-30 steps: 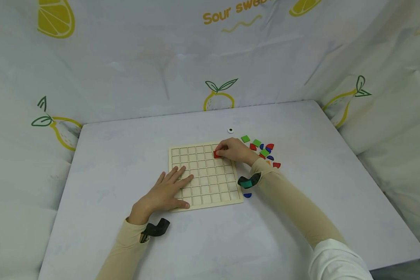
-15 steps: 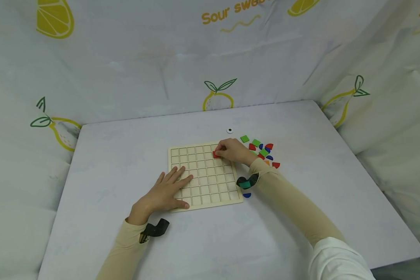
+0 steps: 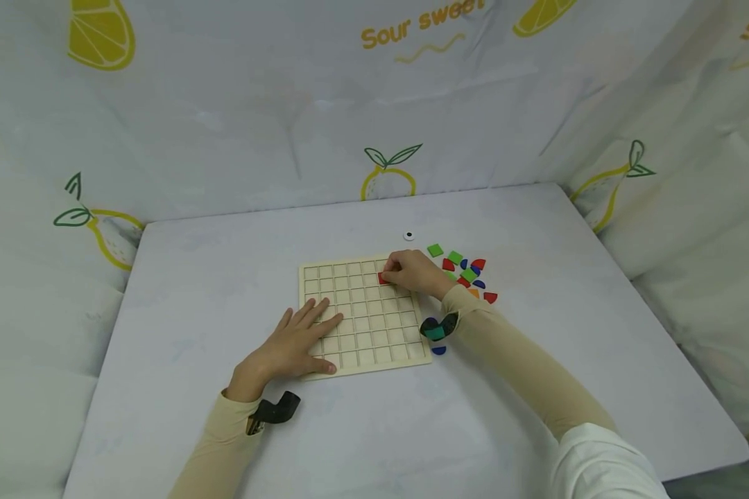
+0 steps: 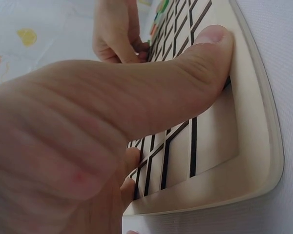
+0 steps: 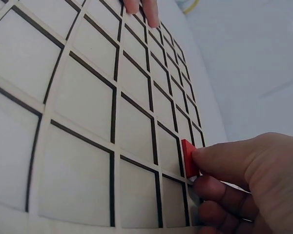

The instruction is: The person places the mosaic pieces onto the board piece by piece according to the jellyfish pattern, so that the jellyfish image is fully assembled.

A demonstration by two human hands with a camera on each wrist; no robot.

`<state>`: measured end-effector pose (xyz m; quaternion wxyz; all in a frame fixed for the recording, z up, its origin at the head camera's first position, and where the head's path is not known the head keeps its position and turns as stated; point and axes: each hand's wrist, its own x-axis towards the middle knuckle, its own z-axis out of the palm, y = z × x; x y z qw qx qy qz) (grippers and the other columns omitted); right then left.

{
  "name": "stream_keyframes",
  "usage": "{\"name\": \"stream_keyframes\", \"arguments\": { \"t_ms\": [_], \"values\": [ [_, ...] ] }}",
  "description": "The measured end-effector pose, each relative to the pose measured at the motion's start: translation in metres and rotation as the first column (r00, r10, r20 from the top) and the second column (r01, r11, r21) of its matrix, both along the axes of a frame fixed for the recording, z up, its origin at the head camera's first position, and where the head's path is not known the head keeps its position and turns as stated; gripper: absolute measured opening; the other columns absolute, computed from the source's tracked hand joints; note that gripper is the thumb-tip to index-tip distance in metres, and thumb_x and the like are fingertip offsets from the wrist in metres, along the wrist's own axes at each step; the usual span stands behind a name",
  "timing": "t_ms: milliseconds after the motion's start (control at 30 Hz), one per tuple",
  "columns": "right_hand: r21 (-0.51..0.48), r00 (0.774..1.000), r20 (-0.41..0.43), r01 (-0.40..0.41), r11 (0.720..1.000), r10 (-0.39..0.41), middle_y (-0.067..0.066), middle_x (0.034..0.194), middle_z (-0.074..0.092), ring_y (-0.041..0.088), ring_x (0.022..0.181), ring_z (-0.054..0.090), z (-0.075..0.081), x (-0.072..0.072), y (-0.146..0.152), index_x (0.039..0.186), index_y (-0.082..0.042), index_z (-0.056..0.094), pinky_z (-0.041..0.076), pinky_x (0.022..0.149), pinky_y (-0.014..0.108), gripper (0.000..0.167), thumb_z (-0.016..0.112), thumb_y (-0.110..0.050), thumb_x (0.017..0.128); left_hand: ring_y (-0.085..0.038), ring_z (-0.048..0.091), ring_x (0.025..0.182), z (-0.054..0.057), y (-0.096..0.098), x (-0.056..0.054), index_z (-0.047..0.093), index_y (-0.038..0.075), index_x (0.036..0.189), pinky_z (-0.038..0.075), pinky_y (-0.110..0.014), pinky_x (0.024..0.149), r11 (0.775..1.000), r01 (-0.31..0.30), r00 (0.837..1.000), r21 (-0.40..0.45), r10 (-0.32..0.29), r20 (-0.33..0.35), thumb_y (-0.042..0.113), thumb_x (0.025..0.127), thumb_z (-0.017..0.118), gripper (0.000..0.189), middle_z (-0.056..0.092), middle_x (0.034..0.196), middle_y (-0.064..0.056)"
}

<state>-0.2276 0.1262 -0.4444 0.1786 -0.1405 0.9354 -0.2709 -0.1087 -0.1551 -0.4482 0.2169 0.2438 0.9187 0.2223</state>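
A pale wooden grid board (image 3: 365, 319) lies on the table, its surface divided into square cells. My left hand (image 3: 290, 343) rests on the board's near left part with fingers spread, and its thumb (image 4: 205, 63) presses the rim in the left wrist view. Over the far right part of the board, my right hand (image 3: 415, 272) pinches a small red tile (image 3: 383, 278). In the right wrist view the red tile (image 5: 189, 158) stands tilted in a cell near the edge, the thumb against its face. Its lower end is partly hidden by the fingers.
Right of the board lie scattered green squares (image 3: 435, 250), red quarter-round pieces (image 3: 478, 264) and blue half-round pieces (image 3: 439, 351). An orange piece (image 3: 473, 293) shows near the right wrist. Beyond the board sits a white disc with a black dot (image 3: 408, 236).
The right hand stays at the same part of the board, still pinching the red tile, with only a slight finger shift. The left hand has not moved. The head view has tilted slightly.
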Motion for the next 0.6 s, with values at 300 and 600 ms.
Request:
{"name": "stream_keyframes", "arguments": {
  "t_ms": [300, 600],
  "values": [
    [-0.142, 1.000, -0.005, 0.018, 0.990, -0.019, 0.007, 0.106, 0.071, 0.023, 0.088, 0.063, 0.010, -0.003, 0.015, 0.115, -0.012, 0.069, 0.053, 0.075, 0.034, 0.025, 0.057, -0.031, 0.103, -0.040, 0.002, 0.159, 0.000, -0.001, 0.000, 0.033, 0.018, 0.160, 0.002, -0.066, 0.125, 1.000, -0.001, 1.000, 0.009, 0.001, 0.001, 0.041, 0.085, 0.079, 0.090, 0.009, 0.172, -0.015],
    [-0.148, 0.999, -0.004, 0.045, 0.988, -0.046, 0.012, 0.127, 0.066, 0.028, 0.112, 0.061, 0.030, -0.011, 0.048, 0.132, -0.007, 0.064, 0.054, 0.093, 0.041, 0.038, 0.052, -0.033, 0.106, -0.039, 0.001, 0.159, -0.001, 0.000, 0.001, 0.033, 0.018, 0.160, 0.000, -0.065, 0.125, 1.000, -0.010, 1.000, 0.014, 0.010, 0.012, 0.040, 0.085, 0.079, 0.091, 0.009, 0.172, -0.014]
  ]
}}
